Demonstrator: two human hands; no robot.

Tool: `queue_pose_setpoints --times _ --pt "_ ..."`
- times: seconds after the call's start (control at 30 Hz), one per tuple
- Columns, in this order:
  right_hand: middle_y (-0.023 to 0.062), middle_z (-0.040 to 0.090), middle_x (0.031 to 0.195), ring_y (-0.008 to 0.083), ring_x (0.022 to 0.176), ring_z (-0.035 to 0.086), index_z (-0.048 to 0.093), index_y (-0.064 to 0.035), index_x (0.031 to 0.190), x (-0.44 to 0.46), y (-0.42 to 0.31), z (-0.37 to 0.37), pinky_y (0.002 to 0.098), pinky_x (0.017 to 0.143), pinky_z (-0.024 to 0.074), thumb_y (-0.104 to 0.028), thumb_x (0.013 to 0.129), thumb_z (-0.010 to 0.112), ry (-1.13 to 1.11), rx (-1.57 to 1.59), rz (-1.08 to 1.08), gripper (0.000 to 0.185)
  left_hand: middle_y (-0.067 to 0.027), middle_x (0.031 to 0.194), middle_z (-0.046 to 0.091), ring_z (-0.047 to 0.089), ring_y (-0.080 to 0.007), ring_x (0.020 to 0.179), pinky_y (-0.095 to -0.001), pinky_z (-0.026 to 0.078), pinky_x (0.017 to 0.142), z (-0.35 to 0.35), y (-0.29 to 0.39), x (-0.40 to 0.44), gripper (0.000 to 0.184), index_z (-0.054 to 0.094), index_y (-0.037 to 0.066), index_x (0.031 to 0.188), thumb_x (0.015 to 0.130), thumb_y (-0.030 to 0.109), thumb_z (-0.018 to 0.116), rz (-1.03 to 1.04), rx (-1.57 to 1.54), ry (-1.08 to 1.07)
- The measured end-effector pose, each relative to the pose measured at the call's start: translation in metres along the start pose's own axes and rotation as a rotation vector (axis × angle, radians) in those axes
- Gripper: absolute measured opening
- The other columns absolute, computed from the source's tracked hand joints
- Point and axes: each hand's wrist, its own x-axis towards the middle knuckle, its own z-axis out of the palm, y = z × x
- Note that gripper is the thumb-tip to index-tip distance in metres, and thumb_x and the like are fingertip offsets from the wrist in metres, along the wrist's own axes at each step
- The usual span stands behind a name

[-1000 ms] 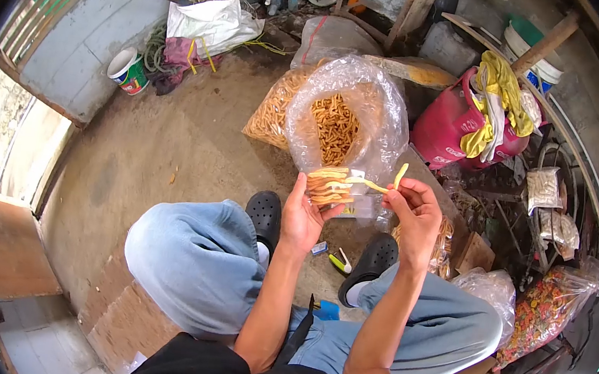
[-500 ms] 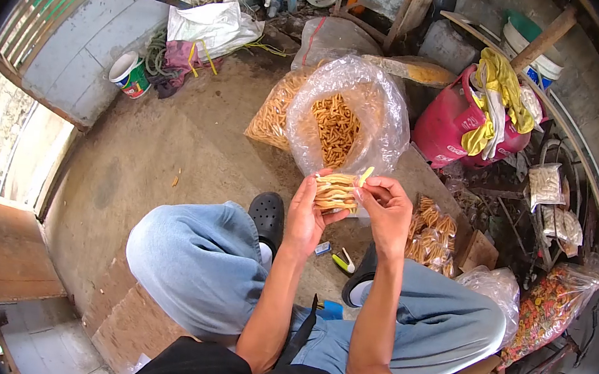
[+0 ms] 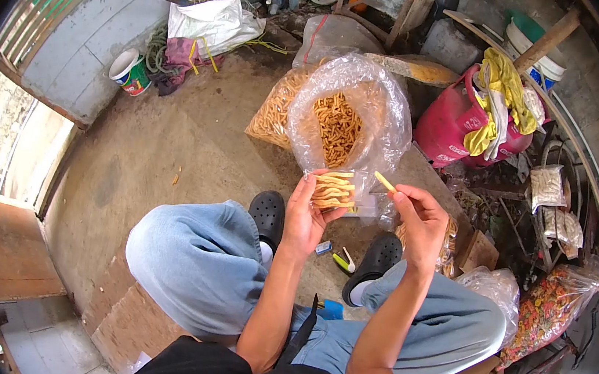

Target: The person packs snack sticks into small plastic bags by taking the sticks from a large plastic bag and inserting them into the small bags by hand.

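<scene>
My left hand [image 3: 305, 213] is closed round a small clear plastic bag of snack sticks [image 3: 334, 191], the golden sticks lying side by side. The bag's clear end [image 3: 366, 200] points to the right. Off to the right of it, my right hand [image 3: 421, 219] pinches a thin pale yellow stick [image 3: 385, 182], tip up and to the left; its exact kind is unclear. Just beyond both hands stands a large open plastic bag [image 3: 308, 107] with loose brown snack sticks [image 3: 336, 128] inside. Filled small packets [image 3: 447, 252] lie partly hidden behind my right hand.
A green-handled tool [image 3: 341, 263] and a small blue-and-white item [image 3: 323, 247] lie between my shoes. Pink gas cylinders [image 3: 443, 122] with a yellow cloth [image 3: 501, 99] stand at right. A bag of colourful pieces [image 3: 556, 305] sits lower right; a white bucket [image 3: 129, 71] is at left.
My right hand has drawn away from the small bag to the right, carrying the pale yellow stick. The left hand stays in place with the bag.
</scene>
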Motion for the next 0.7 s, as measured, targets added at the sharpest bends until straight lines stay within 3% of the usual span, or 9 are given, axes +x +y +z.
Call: queue_pose_setpoints --times 0.3,0.5,0.7 --pt "-0.0001 0.064 0.085 0.0049 0.07 0.052 0.069 -0.0005 0.096 0.0 0.009 0.005 0.0175 0.063 0.0393 -0.005 0.083 0.067 -0.038 -0.117 0.01 0.013 -0.0158 0.106 0.063 0.067 -0.0276 0.089 -0.0353 0.061 0.066 0.001 -0.001 -0.001 0.034 0.05 0.006 0.114 0.1 0.034 0.035 -0.055 -0.062 -0.038" --pt "0.0007 0.058 0.093 0.0054 0.08 0.052 0.072 -0.0041 0.093 0.007 0.028 0.012 0.0174 0.063 0.0384 -0.003 0.08 0.07 -0.077 -0.126 -0.179 0.013 -0.0154 0.105 0.063 0.068 -0.0263 0.085 -0.0357 0.062 0.064 0.002 -0.003 -0.002 0.033 0.05 0.008 0.113 0.1 0.034 0.036 -0.1 -0.043 -0.061" --pt "0.0028 0.058 0.098 0.0075 0.083 0.055 0.073 -0.0053 0.092 0.008 0.043 0.025 0.0195 0.064 0.0416 -0.002 0.079 0.069 -0.037 -0.011 -0.176 0.014 -0.0132 0.104 0.063 0.068 -0.0228 0.084 -0.0346 0.061 0.063 0.008 -0.003 -0.005 0.031 0.051 0.007 0.112 0.1 0.033 0.039 -0.065 0.055 -0.036"
